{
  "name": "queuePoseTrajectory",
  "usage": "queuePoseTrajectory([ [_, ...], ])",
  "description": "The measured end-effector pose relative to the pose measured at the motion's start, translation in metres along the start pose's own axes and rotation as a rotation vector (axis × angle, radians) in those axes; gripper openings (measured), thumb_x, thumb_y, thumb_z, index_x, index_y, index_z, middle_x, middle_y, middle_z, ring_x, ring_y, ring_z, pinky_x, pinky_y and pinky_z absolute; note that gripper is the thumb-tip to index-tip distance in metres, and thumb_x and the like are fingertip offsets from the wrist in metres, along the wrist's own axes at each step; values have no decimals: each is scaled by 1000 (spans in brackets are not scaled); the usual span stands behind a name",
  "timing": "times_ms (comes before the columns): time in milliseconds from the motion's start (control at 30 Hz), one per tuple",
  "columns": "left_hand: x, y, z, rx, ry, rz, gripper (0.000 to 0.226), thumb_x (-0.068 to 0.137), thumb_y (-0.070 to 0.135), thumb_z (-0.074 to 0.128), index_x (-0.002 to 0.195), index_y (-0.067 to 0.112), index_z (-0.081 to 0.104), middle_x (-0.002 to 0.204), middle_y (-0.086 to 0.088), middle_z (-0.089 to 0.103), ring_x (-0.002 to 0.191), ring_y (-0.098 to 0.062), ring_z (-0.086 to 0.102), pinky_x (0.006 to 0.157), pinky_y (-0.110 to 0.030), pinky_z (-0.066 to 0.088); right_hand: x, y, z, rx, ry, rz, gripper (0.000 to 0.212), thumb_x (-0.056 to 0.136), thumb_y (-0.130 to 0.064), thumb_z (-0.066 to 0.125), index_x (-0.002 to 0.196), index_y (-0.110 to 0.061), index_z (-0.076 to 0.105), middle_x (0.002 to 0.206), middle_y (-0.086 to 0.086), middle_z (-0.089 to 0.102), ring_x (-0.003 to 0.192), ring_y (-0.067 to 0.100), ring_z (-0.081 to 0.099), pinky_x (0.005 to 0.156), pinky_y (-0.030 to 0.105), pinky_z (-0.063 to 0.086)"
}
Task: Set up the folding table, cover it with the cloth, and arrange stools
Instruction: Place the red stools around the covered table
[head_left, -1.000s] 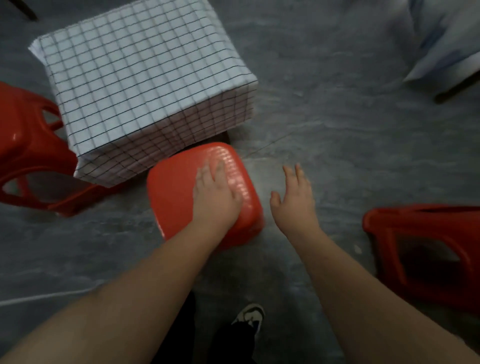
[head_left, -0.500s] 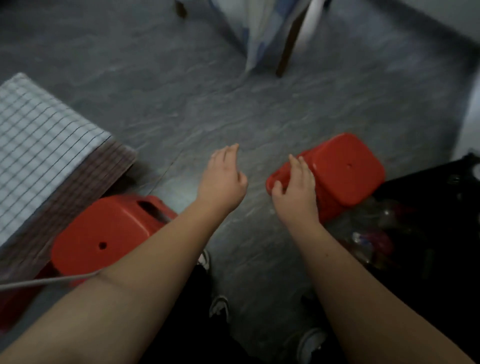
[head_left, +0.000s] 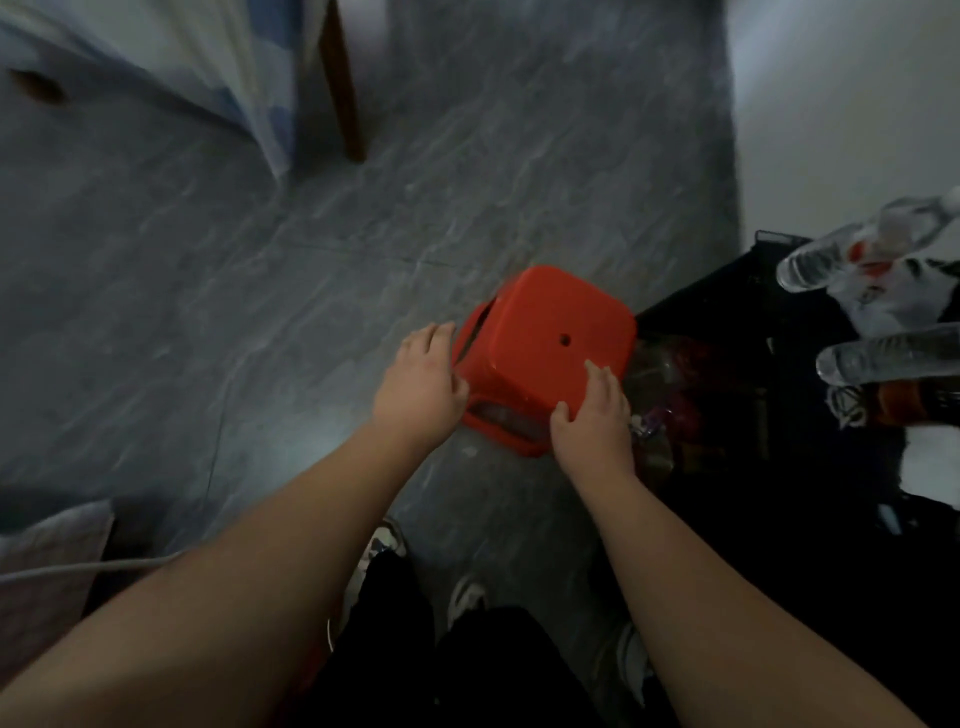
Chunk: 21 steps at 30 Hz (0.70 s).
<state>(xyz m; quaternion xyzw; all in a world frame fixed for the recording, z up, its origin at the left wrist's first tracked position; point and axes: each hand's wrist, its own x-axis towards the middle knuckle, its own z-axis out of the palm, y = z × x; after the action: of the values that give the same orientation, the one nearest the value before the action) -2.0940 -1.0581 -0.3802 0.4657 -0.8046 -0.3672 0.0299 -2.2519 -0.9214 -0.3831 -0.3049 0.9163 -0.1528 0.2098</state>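
Both hands have closed in on the red stool (head_left: 545, 358) since half a second ago: the left hand (head_left: 421, 387) now reaches its left side with fingers relaxed, gripping nothing, and the right hand (head_left: 595, 415) lies with straight fingers on its near edge. It stands on the grey floor (head_left: 260, 312), beside clear bottles (head_left: 852, 260).

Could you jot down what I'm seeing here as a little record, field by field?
place: grey floor, white wall at right
main thing: red stool, upright, small hole in seat
left hand: open, at the stool's left side
right hand: open, fingers on the seat's near edge
beside the stool: black heap with clear plastic bottles
far left: cloth-draped furniture with a wooden leg
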Motion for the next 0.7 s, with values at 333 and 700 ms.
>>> queuePoseTrajectory([
  [333,151,35,90,108,-210,27,66,92,23,50,153,14,27,156,-14,31,143,-32,29,114,-50,31,139,80,14,52,-36,197,67,92,-20,58,154,-14,32,160,17,26,146,34,26,119,42,21],
  [700,256,-4,212,251,-329,27,86,90,54,58,153,48,1,165,-12,-9,150,-41,3,118,-56,21,242,158,96,112,-203,391,82,93,-37,65,159,-25,16,164,23,1,148,44,15,120,48,21],
])
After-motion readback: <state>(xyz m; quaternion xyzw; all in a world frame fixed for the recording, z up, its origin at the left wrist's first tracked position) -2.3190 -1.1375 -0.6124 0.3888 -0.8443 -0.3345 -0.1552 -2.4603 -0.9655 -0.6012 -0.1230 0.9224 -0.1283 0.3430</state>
